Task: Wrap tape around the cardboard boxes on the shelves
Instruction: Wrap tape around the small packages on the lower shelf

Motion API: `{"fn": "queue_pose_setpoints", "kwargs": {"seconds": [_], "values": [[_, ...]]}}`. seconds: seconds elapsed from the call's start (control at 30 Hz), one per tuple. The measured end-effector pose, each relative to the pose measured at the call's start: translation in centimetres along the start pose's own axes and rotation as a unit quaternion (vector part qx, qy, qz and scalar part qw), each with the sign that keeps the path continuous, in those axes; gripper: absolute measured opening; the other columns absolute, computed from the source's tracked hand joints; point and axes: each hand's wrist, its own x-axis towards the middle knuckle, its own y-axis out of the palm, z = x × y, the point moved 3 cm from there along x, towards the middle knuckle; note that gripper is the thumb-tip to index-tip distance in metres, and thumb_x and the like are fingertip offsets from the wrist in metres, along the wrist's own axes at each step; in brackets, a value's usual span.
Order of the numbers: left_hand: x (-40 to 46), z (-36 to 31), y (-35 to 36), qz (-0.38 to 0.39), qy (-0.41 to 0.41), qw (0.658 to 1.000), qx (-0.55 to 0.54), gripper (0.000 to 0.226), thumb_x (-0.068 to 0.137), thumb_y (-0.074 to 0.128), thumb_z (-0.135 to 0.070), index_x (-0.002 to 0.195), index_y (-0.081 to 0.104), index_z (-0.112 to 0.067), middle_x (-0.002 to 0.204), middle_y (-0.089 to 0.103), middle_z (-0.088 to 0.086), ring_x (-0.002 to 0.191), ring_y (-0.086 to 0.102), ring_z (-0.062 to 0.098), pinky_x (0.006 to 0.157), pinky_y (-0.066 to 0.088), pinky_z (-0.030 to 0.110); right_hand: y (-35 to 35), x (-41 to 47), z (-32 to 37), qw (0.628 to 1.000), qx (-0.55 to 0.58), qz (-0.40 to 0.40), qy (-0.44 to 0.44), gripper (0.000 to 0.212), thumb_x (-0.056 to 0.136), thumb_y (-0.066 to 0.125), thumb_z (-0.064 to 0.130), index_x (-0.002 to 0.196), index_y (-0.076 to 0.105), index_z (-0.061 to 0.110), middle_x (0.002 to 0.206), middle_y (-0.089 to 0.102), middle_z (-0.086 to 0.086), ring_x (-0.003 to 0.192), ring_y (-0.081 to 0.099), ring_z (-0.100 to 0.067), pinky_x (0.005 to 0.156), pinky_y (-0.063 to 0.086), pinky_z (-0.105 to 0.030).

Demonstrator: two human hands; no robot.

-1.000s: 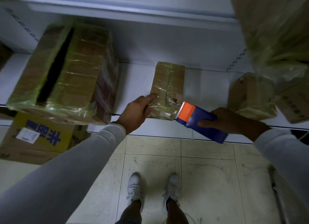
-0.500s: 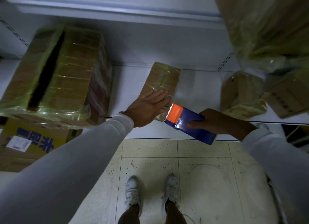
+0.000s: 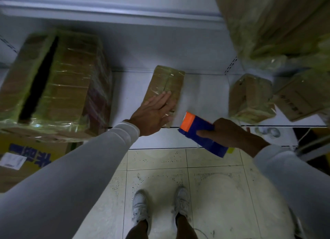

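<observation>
My left hand (image 3: 153, 113) lay flat, fingers straight, pinning the box (image 3: 165, 85); right hand (image 3: 230, 133) gripped the dispenser (image 3: 200, 131). Best: press firm, pull tape taut.

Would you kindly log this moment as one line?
left hand: flat on small taped box | right hand: grips tape dispenser | box on shelf

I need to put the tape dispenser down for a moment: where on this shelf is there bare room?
Bare shelf lies between the small box under the left hand and the box to its right. A narrower strip separates the small box from the large box. The far right is crowded with boxes.
</observation>
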Motion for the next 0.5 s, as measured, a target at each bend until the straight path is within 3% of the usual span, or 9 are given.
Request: {"fn": "queue_pose_setpoints", "kwargs": {"seconds": [0.13,0.27,0.37,0.5], "values": [[0.6,-0.2,-0.1,0.021,-0.024,0.999,-0.021,0.068,0.099,0.03,-0.049,0.153,0.007,-0.014,0.161,0.006,0.004,0.148,0.003,0.018,0.117,0.002,0.032,1.2,1.7,2.2,0.999,-0.043,-0.027,0.01,0.049,0.084,0.059,0.06,0.07,0.051,0.014,0.064,0.058,-0.004,0.06,0.058,-0.02,0.061,0.045,-0.029],[0.4,0.0,-0.4,0.021,-0.022,0.999,-0.023,0.065,0.1,0.03,-0.047,0.153,0.008,-0.014,0.161,0.005,0.004,0.148,0.002,0.018,0.116,0.0,0.03,1.5,1.6,1.4,0.981,-0.187,-0.045,0.039,0.046,0.089,0.051,0.058,0.09,0.058,0.013,0.077,0.061,-0.002,0.073,0.062,-0.02,0.071,0.05,-0.031],[0.4,-0.5,-0.3,0.005,-0.044,0.999,-0.031,0.072,0.096,0.029,-0.056,0.152,0.013,-0.015,0.161,0.009,0.003,0.148,0.007,0.018,0.117,0.004,0.035,3.0,0.5,-1.7,0.987,-0.139,-0.024,0.073,0.046,0.088,0.053,0.06,0.081,0.056,0.015,0.069,0.059,0.001,0.067,0.061,-0.017,0.061,0.046,-0.026],[1.2,-2.3,0.0,-0.054,-0.157,0.986,0.001,0.078,0.087,0.047,-0.057,0.15,0.023,-0.016,0.157,0.022,0.005,0.142,0.024,0.024,0.109,0.022,0.041,4.4,-1.0,-2.4,0.996,-0.045,-0.032,0.067,0.049,0.087,0.055,0.062,0.066,0.048,0.018,0.06,0.055,0.003,0.053,0.055,-0.011,0.05,0.038,-0.022]]}}
